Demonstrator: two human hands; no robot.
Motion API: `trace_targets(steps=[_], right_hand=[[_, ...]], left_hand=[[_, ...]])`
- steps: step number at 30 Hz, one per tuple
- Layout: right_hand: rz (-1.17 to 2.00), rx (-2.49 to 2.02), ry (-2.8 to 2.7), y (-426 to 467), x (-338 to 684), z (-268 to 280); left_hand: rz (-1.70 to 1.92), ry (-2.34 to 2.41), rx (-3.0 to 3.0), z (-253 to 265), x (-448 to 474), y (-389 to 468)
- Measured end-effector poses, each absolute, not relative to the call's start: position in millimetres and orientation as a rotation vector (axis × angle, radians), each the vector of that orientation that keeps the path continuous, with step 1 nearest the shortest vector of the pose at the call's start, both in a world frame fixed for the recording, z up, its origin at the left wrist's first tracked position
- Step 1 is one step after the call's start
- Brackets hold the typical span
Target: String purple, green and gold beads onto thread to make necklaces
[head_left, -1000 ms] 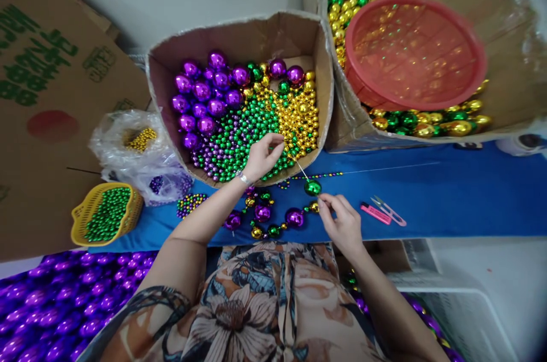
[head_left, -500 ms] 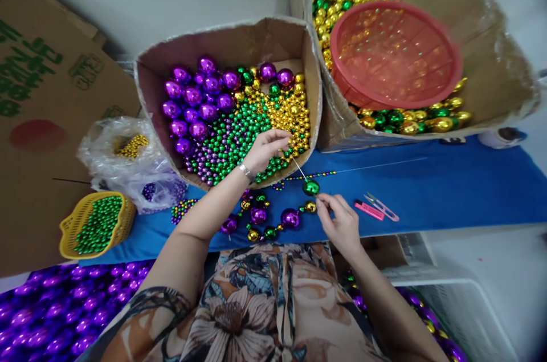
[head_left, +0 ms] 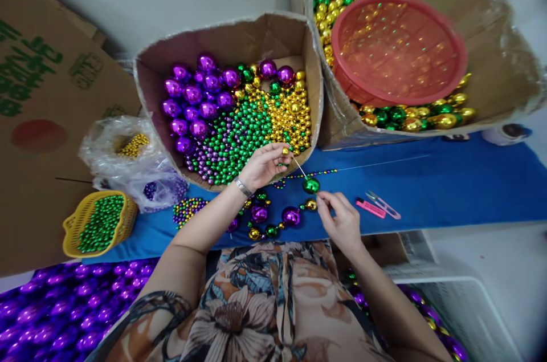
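A small gold bead (head_left: 285,151) is pinched at the fingertips of my left hand (head_left: 264,166), just outside the near rim of the bead box. Close to it is the tip of a thin white stringing rod (head_left: 299,166), which runs down into a large green bead (head_left: 311,185). My right hand (head_left: 341,219) is closed at the lower side of that green bead, its fingers pinching the strand there. From this point a bead garland (head_left: 291,216) of purple, gold and green beads trails left across the blue cloth (head_left: 453,185).
A cardboard box (head_left: 314,122) holds purple, green and gold beads. Behind right, another box carries a red basket (head_left: 397,100). Pink-handled snips (head_left: 387,208) and a pink cutter (head_left: 370,208) lie right. A yellow basket (head_left: 128,219) of green beads and plastic bags (head_left: 113,145) stand left.
My left hand has drawn back from over the loose beads toward me, and a gold bead now shows at its fingertips. My right hand has stayed nearly still with the garland.
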State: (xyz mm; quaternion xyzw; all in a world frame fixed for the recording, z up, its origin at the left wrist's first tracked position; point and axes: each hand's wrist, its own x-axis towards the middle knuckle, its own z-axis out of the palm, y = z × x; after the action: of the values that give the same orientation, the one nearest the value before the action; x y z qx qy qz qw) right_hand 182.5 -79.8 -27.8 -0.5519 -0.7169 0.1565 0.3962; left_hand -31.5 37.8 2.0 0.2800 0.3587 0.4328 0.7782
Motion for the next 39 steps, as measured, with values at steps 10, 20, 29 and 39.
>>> trace_targets(steps=[10,20,29,39], right_hand=[[0.396,-1.388,-1.845,-78.9,185.2,-30.4],[0.41,-1.377,-1.852,-78.2,188.0,-32.9],[0.255,-1.414,-1.888,-61.8,218.6,-37.4],[0.302,-1.703,-1.971,-59.6,238.3,-104.3]], left_hand=[[0.942,0.73,0.685,3.1,-34.2,36.7],[0.91,0.76,0.779,5.0,-34.7,36.9],[0.964,0.847,1.239,-1.9,-0.1,27.7],[0.879,0.94,1.898,-43.7,34.4,8.8]])
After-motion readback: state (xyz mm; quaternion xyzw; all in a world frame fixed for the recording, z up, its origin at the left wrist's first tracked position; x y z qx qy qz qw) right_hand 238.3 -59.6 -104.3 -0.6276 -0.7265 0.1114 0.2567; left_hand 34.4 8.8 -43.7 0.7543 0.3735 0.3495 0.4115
